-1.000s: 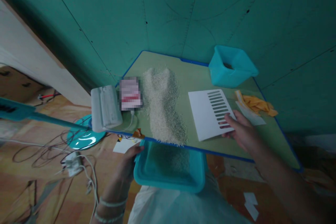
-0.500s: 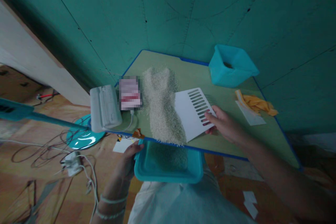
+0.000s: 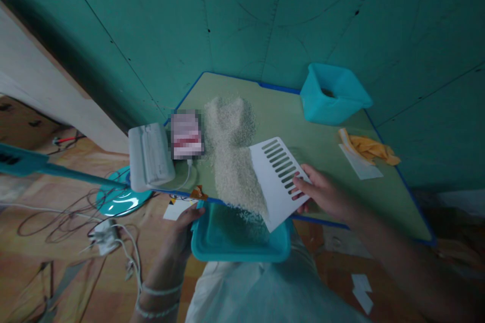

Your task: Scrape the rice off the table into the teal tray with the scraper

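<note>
As the left grip clasps a tub, the outstretched right pinches a card.

A slotted white sheet is being held against the right flank of a long, uneven heap of pale grains; the sheet's lower corner is being held over an open turquoise tub, into which grains are being spilled.

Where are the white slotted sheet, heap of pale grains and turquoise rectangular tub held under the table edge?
White slotted sheet [image 3: 271,186]: head view, plain area beside slots.
Heap of pale grains [image 3: 231,159]: head view, middle.
Turquoise rectangular tub [image 3: 240,253]: head view, near rim.
</note>
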A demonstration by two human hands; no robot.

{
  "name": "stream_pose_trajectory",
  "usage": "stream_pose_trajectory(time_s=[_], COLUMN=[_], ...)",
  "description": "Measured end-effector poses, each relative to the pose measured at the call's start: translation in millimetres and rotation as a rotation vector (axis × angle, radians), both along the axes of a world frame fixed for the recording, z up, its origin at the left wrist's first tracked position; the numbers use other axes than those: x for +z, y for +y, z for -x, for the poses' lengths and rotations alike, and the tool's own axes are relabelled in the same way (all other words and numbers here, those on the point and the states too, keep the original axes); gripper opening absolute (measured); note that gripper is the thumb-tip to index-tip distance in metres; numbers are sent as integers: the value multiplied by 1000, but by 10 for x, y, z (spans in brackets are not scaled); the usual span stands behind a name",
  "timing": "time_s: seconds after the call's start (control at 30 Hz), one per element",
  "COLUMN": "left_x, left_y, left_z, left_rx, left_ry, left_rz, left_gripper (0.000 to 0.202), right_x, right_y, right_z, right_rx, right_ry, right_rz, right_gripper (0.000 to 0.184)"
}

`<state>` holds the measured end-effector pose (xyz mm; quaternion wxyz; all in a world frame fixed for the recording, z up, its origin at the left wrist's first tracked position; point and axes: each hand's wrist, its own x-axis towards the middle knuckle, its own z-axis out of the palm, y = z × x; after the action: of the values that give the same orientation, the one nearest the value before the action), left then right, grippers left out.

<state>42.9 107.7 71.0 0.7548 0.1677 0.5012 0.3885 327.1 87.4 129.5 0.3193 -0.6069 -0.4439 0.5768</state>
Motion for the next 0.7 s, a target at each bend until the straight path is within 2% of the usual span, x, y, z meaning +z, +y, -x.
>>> stream_pose_trajectory(time_s=[0.2, 0.37, 0.57, 0.7], left_x=[17, 23, -27, -15], left_y=[4, -4, -28, -23], left_z=[-29, -53, -19, -28], left_rx=[4, 77, -6, -16], left_ry=[24, 51, 43, 45], left_rz=[41, 53, 35, 32], left_gripper=[17, 24, 19, 16], right_x=[-68, -69, -47, -43], right_y=[-191, -339, -481, -542], right_z=[-7, 25, 55, 41], right_rx=[-12, -38, -88, -109], right_ry=[31, 2, -39, -74], right_rz=[2, -20, -97, -139], right_gripper=[25, 29, 27, 26])
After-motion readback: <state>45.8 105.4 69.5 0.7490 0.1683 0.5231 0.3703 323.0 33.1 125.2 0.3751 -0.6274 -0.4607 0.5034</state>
